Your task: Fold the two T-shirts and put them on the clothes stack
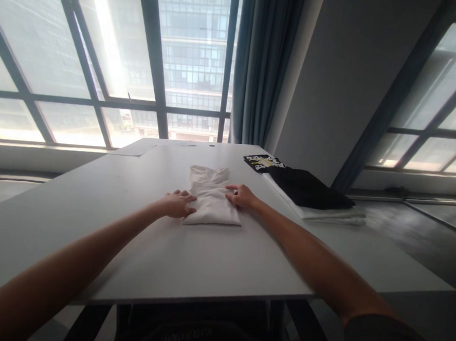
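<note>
From where I watch, both arms reach straight out across the table, and the one thing they meet is a folded cream garment lying between the hands. My left hand rests flat, fingers spread and uncurled, its fingertips on the garment's left edge; my right hand lies likewise flat and open-palmed, fingertips pressing the right edge a little farther from me than the left does. Neither hand grips anything: they press on the cloth without pinching it. The garment's long axis runs away from me, in line with the forearms, so its near short edge sits just this side of the hands and its rumpled far end lies beyond the fingertips. Both hands touch it, so neither is nearer in any way that matters, though the left sits slightly closer to the near edge. Off to the right of the right hand, well apart from it, lies a stack: one black folded garment on top of white folded cloth, whose layers I cannot count. Beyond that stack, farther from the hands, is one black printed piece with pale lettering I cannot read. Far past the left hand, near the table's far edge, lies one sheet of paper. So I count one cream garment under the hands, two black pieces, and one white pile.
</note>
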The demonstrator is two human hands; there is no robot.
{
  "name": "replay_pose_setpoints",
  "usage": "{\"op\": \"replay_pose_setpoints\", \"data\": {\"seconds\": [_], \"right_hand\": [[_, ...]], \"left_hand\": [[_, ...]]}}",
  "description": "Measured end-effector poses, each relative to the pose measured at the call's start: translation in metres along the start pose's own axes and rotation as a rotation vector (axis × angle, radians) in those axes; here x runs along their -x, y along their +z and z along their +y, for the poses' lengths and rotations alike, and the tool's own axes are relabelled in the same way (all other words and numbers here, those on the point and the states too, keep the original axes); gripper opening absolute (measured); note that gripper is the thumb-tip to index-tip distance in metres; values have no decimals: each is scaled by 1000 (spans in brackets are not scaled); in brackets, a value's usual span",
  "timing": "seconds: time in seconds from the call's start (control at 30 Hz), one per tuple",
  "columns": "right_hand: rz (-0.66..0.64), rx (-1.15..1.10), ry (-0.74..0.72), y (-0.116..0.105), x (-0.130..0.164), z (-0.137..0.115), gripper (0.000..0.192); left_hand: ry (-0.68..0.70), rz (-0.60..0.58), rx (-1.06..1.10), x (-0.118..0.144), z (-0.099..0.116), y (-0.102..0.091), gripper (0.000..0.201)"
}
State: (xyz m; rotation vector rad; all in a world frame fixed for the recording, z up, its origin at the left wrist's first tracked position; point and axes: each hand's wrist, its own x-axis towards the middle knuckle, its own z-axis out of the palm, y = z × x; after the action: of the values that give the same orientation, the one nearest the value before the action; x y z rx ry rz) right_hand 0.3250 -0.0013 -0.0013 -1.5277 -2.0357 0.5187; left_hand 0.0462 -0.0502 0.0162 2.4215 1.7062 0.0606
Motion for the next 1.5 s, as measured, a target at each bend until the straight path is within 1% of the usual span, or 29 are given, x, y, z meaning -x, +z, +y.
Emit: {"op": "replay_pose_setpoints", "data": {"seconds": [0.1, 0.17, 0.3, 0.37, 0.43, 0.5, 0.53, 0.57, 0.6, 0.63, 0.73, 0.8, 0.87, 0.93, 1.0, 1.07, 1.13, 1.17, 1.23, 1.3, 1.37, 1.5], "right_hand": [[-20, 0, -5, 2, 1, -4, 48], [-16, 11, -12, 3, 1, -4, 49], [-16, 17, -24, 2, 2, -2, 54], [3, 3, -61, 0, 3, -1, 57], [54, -25, -123, 0, 4, -1, 58], [116, -41, -179, 2, 2, 1, 57], [139, -33, -191, 4, 0, 1, 58], [148, -11, -196, 6, -3, 2, 58], [146, 24, -197, 8, -5, 3, 59], [135, 67, -198, 10, -7, 4, 60], [97, 194, -206, 11, -8, 3, 60], [110, 253, -200, 9, -4, -2, 55], [139, 288, -216, 8, 2, -10, 50], [125, 303, -297, 12, 7, -20, 49], [36, 318, -387, 20, 10, -27, 53], [-115, 338, -381, 28, 12, -30, 58], [-258, 356, -292, 32, 12, -31, 62], [-306, 362, -248, 32, 12, -30, 65], [-347, 386, -199, 29, 13, -29, 71], [-329, 422, -189, 25, 14, -30, 73], [-279, 452, -195, 23, 14, -32, 72], [-97, 453, -272, 27, 11, -32, 69]], "left_hand": [[2, 26, 40, -5, -4, -6, 68], [-31, 69, 117, -16, -3, -6, 66], [-146, 263, 288, -39, -2, -3, 44], [-153, 342, 325, -43, -2, -2, 36], [-131, 440, 349, -43, -3, -3, 35], [-99, 562, 366, -41, -6, -3, 38], [-87, 604, 365, -39, -7, -3, 40], [-84, 617, 355, -38, -9, -1, 42], [-88, 605, 341, -38, -11, 1, 45], [-100, 569, 324, -37, -12, 3, 47], [-178, 424, 230, -35, -12, 10, 58], [-191, 417, 131, -31, -7, 12, 62], [-106, 460, 52, -28, 4, 15, 59], [39, 446, 35, -26, 18, 20, 58], [158, 357, 57, -27, 29, 28, 61], [221, 246, 86, -32, 34, 36, 65], [224, 161, 104, -37, 30, 40, 72], [204, 133, 107, -39, 25, 40, 76], [147, 107, 95, -42, 12, 37, 84], [91, 90, 73, -43, -1, 32, 86], [53, 80, 56, -44, -8, 28, 85], [85, 149, 36, -47, -10, 26, 83]]}}
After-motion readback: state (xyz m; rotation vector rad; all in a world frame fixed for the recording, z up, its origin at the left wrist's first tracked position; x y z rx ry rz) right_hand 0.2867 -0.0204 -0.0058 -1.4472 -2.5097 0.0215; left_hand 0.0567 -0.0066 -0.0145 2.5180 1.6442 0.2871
